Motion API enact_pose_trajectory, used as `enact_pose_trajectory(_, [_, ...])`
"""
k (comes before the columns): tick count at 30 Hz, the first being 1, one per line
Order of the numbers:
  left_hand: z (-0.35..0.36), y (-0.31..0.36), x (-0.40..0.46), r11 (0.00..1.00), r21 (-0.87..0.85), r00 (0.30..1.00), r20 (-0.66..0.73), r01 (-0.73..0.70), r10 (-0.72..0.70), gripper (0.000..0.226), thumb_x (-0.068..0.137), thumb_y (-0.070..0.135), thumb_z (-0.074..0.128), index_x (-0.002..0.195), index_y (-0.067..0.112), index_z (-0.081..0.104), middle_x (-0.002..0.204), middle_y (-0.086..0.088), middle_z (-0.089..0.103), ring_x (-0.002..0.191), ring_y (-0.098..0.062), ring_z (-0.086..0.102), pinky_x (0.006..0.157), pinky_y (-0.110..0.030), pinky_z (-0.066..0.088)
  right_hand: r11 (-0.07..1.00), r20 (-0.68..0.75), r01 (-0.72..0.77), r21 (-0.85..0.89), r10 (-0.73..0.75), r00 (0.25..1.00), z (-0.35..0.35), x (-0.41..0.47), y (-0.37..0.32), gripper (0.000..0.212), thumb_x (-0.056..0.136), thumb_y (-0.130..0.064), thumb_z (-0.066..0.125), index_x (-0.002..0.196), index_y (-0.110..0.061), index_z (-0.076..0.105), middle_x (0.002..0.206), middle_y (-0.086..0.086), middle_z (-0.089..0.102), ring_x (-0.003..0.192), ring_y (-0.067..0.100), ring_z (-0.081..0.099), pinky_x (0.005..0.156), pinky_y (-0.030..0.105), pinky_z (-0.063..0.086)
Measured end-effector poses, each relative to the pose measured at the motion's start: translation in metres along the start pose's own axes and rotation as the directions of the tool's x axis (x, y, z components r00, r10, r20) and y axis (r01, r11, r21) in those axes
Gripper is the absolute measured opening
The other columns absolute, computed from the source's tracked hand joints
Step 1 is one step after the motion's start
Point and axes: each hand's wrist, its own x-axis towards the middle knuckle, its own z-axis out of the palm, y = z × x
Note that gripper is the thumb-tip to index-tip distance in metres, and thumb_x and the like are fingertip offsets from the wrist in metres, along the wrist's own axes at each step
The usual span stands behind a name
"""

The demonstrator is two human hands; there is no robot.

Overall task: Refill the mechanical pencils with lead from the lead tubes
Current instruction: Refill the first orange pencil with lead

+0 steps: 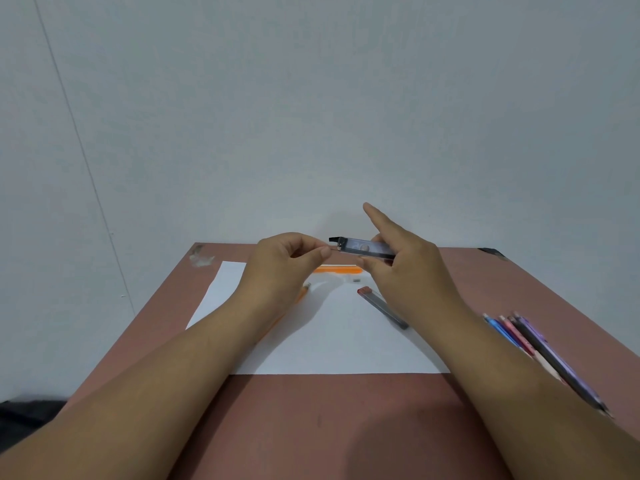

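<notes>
My right hand (pixel 401 265) holds a clear lead tube (pixel 367 248) level above the table, its black cap flipped open at the left end, index finger pointing up. My left hand (pixel 287 261) pinches a thin lead (pixel 334 250) at the tube's open end. On the white paper (pixel 339 341) lie an orange mechanical pencil (pixel 337 269), part of another orange pencil (pixel 304 292) under my left hand, a small grey piece (pixel 356 280), and a second lead tube with a red cap (pixel 382 307).
Several mechanical pencils (pixel 540 351) in blue, pink, dark and purple lie together at the right of the brown table (pixel 311 427), partly hidden by my right forearm. A pale wall stands right behind the table's far edge. Torn tape (pixel 201 258) marks the far left corner.
</notes>
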Motion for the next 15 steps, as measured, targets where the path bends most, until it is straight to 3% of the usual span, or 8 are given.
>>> enact_pose_trajectory(2, [0.0001, -0.0006, 0.001, 1.0, -0.01, 1.0, -0.007, 0.005, -0.005, 0.012, 0.093, 0.03, 0.072, 0.082, 0.032, 0.075, 0.085, 0.015, 0.073, 0.083, 0.002, 0.064, 0.062, -0.007, 0.048, 1.0, 0.0, -0.008, 0.008, 0.008, 1.0, -0.0007, -0.0003, -0.0008, 0.073, 0.098, -0.012, 0.065, 0.153, -0.046, 0.034, 0.1, -0.006, 0.059, 0.078, 0.004, 0.056, 0.055, 0.001, 0.041])
enact_pose_trajectory(6, [-0.0005, -0.0026, 0.0036, 1.0, -0.005, 1.0, -0.016, -0.014, 0.014, 0.013, 0.093, 0.029, 0.071, 0.081, 0.033, 0.074, 0.079, 0.028, 0.07, 0.078, 0.015, 0.06, 0.071, -0.014, 0.044, 1.0, -0.002, -0.011, 0.022, 0.011, 1.0, -0.0011, -0.001, -0.0017, 0.071, 0.098, -0.012, 0.065, 0.153, -0.045, 0.035, 0.098, -0.005, 0.059, 0.075, 0.005, 0.056, 0.056, 0.002, 0.042])
enact_pose_trajectory(15, [-0.002, -0.0026, 0.0033, 0.998, -0.039, 0.999, -0.021, -0.045, 0.044, 0.012, 0.094, 0.025, 0.07, 0.084, 0.031, 0.075, 0.084, 0.025, 0.071, 0.078, 0.015, 0.06, 0.075, -0.023, 0.05, 0.994, 0.005, -0.05, 0.102, 0.05, 0.999, -0.0022, -0.0026, -0.0046, 0.07, 0.098, -0.011, 0.065, 0.152, -0.044, 0.037, 0.098, -0.005, 0.058, 0.078, 0.007, 0.056, 0.054, 0.002, 0.042])
